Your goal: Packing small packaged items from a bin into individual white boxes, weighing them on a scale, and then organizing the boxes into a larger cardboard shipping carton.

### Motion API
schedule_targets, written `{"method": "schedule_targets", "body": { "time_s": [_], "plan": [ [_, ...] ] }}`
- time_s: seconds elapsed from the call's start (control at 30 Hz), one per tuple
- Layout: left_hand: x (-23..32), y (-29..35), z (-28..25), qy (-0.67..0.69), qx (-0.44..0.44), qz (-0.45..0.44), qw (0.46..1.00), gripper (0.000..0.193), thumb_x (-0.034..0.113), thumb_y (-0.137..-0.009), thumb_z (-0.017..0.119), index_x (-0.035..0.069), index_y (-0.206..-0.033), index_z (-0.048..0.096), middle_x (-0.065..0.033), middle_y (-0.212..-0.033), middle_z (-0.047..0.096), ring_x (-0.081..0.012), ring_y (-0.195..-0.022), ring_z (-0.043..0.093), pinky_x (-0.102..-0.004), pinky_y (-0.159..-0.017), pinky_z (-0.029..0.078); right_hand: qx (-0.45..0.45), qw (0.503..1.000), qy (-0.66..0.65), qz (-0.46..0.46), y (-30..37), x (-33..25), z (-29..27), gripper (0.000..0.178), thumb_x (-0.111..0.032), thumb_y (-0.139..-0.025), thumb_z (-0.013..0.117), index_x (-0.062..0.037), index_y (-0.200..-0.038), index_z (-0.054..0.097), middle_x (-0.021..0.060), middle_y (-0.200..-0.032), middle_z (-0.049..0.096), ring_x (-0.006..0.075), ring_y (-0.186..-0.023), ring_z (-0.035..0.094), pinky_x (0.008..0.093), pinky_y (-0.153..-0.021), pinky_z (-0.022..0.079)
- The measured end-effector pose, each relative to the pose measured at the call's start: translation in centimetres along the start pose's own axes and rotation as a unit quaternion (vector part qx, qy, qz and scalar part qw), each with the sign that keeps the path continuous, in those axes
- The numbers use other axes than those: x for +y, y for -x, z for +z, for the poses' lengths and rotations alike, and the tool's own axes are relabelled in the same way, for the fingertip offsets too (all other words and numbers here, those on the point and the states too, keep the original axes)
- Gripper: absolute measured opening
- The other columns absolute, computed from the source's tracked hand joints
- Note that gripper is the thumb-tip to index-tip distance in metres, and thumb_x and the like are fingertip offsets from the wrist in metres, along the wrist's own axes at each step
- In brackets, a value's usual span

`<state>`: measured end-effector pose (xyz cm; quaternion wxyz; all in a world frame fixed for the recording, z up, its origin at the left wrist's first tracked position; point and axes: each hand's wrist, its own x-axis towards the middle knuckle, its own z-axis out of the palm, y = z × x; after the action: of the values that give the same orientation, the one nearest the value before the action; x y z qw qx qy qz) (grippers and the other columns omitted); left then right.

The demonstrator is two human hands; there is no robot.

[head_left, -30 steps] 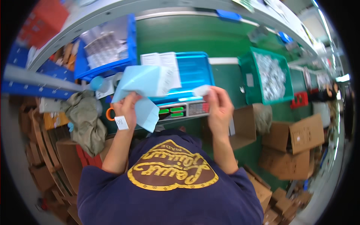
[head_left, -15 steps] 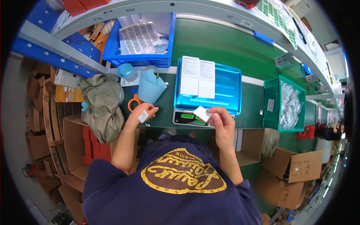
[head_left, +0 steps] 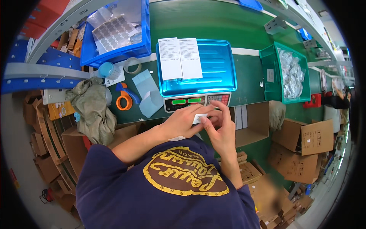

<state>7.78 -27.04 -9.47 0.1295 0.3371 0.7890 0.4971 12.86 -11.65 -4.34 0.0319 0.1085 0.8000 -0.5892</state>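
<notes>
In front of the scale my two hands meet. A small white label (head_left: 199,118) lies against the back of my left hand (head_left: 186,119), and the thumb of my right hand (head_left: 220,124) presses its edge. My left fingers are partly hidden behind the right hand, so their grip cannot be seen. A second white label (head_left: 177,138) sticks to my left wrist. Beyond the hands is a white scale (head_left: 198,102) with green displays and a shiny blue pan (head_left: 215,68). Two white printed cartons (head_left: 180,59) lie side by side on the pan.
To the left are orange-handled tape (head_left: 124,101), light blue paper (head_left: 148,95), a tape roll (head_left: 132,65) and a crumpled grey-green cloth (head_left: 91,107). A blue bin (head_left: 118,55) stands behind. At right is a green bin (head_left: 271,86) of clear bags; cardboard boxes (head_left: 297,164) sit below.
My left hand has come right and my right hand slightly left, so they now meet. The label held in my right fingers is now against my left hand. The view has shifted.
</notes>
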Motion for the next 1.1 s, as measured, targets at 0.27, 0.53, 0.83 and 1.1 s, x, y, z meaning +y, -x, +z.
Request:
{"method": "schedule_targets", "body": {
  "time_s": [0.27, 0.53, 0.83, 1.1],
  "plan": [
    [-6.0, 11.4, 0.6, 0.208, 0.402, -0.270, 0.850, 0.037, -0.001, -0.088, 0.060, 0.004, -0.124, 0.052, -0.0026, -0.094, 0.062, -0.0103, -0.081, 0.060, -0.0233, -0.076, 0.050, -0.160, 0.965, 0.124, -0.169, -2.8, 7.1, 7.8, 0.054, -0.016, -0.084, 0.070, -0.0050, -0.130, 0.045, 0.0215, -0.113, 0.062, 0.0205, -0.066, 0.065, 0.0299, -0.057, 0.051],
    [-9.3, 19.7, 0.2, 0.143, 0.540, -0.293, 0.776, 0.047, -0.003, -0.084, 0.063, 0.008, -0.128, 0.050, -0.0004, -0.092, 0.059, -0.0087, -0.081, 0.059, -0.0225, -0.074, 0.050, -0.297, 0.742, 0.549, -0.246, -8.6, 10.9, 23.3, 0.090, -0.012, -0.076, 0.067, -0.0088, -0.151, 0.016, 0.0364, -0.120, 0.052, 0.0349, -0.073, 0.069, 0.0415, -0.060, 0.055],
    [-8.4, 18.6, -4.3, -0.069, 0.343, -0.151, 0.925, 0.074, 0.021, -0.067, 0.083, 0.008, -0.131, 0.049, -0.0124, -0.133, 0.054, -0.0288, -0.119, 0.054, -0.0421, -0.112, 0.029, -0.608, 0.678, 0.313, -0.267, -9.4, -5.1, 16.7, 0.041, -0.021, -0.080, 0.069, -0.0084, -0.119, 0.060, 0.0154, -0.096, 0.069, 0.0391, -0.093, 0.064, 0.0438, -0.077, 0.052],
    [-10.9, 16.9, -23.2, 0.209, 0.466, -0.203, 0.835, 0.071, 0.012, -0.073, 0.081, 0.005, -0.135, 0.047, -0.0117, -0.129, 0.054, -0.0190, -0.119, 0.052, -0.0356, -0.095, 0.048, -0.159, 0.922, 0.178, -0.304, -15.8, -13.2, 15.5, 0.050, -0.010, -0.084, 0.069, -0.0044, -0.131, 0.050, 0.0062, -0.119, 0.062, 0.0102, -0.063, 0.052, 0.0265, -0.060, 0.046]
  ]
}}
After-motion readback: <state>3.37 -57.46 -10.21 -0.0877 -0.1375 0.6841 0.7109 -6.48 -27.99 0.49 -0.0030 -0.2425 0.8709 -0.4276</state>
